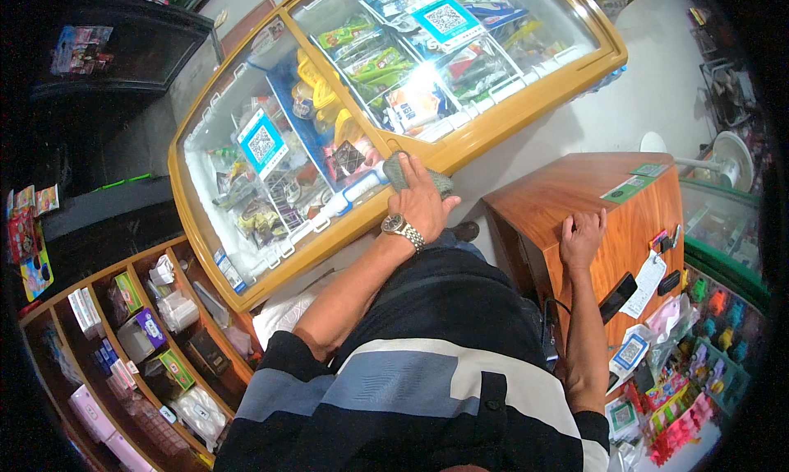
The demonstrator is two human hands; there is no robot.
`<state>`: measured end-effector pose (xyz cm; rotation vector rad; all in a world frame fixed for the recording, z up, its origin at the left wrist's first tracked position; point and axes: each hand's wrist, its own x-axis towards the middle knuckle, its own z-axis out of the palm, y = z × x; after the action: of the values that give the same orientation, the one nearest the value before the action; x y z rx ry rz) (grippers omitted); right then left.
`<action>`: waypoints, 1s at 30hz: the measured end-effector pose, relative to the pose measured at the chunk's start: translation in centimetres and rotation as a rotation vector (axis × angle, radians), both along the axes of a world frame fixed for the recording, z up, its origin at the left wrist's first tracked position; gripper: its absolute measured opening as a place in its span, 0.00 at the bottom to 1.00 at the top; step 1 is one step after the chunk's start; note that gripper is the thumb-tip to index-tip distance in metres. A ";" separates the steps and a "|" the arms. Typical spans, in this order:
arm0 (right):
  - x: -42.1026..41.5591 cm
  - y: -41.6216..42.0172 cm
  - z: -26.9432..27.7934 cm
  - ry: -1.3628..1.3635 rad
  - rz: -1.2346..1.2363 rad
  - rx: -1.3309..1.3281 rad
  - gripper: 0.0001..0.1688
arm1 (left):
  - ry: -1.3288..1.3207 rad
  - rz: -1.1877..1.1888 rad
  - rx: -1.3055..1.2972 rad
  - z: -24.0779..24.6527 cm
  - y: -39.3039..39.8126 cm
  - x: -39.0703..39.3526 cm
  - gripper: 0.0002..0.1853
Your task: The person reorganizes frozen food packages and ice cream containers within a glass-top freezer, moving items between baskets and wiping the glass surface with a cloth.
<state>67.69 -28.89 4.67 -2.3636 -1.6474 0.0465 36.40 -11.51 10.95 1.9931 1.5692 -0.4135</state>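
My left hand (420, 205), with a metal-band watch (402, 230) on its wrist, presses a grey-green cloth (404, 171) onto the front frame of a chest freezer (487, 144). The fingers lie over the cloth and the thumb sticks out to the right. Under the freezer's glass lid lie several wrapped ice creams (381, 71) in wire-divided sections. On the right, my right hand (582, 241) rests with curled fingers on a wooden counter (524, 191); nothing shows in it.
Lower left stands a wooden shelf unit (98, 299) with small boxes and packets. A black phone (618, 297), a paper slip (644, 285) and small items lie on the counter. Colourful toys (718, 302) hang at far right. A white fan-like object (733, 160) stands behind the counter.
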 end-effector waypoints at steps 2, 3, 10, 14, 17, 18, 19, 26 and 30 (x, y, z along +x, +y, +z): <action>-0.1 -0.3 0.1 -0.002 -0.004 0.003 0.12 | 0.001 0.034 -0.028 0.5 0.4 0.5 0.63; -0.2 -0.1 0.1 -0.005 -0.006 0.015 0.12 | 0.001 0.054 -0.038 0.6 0.8 0.6 0.63; -0.1 0.2 0.1 0.000 -0.017 -0.006 0.12 | -0.013 0.112 0.093 -0.4 3.2 0.4 0.63; 0.0 0.0 0.0 -0.013 -0.003 -0.014 0.12 | 0.012 0.050 0.068 -0.3 0.1 0.9 0.61; -0.2 0.4 0.3 0.015 -0.006 -0.004 0.11 | 0.014 0.019 0.010 0.5 -0.5 1.0 0.60; -0.1 0.4 0.3 0.016 -0.002 0.001 0.11 | 0.009 0.011 -0.001 0.6 -0.6 1.0 0.60; -0.1 0.3 0.2 0.018 0.002 0.005 0.11 | 0.004 0.004 -0.011 0.7 -0.7 1.0 0.60; 0.0 0.2 0.0 0.025 0.005 -0.018 0.11 | -0.050 0.015 -0.083 2.2 -1.2 1.1 0.59; 0.0 0.2 0.0 0.021 -0.006 -0.042 0.11 | -0.062 -0.046 -0.138 3.7 -2.4 1.0 0.59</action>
<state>67.70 -28.70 4.67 -2.3908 -1.6450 0.1055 37.45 -13.95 14.61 1.9214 1.4204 -0.4602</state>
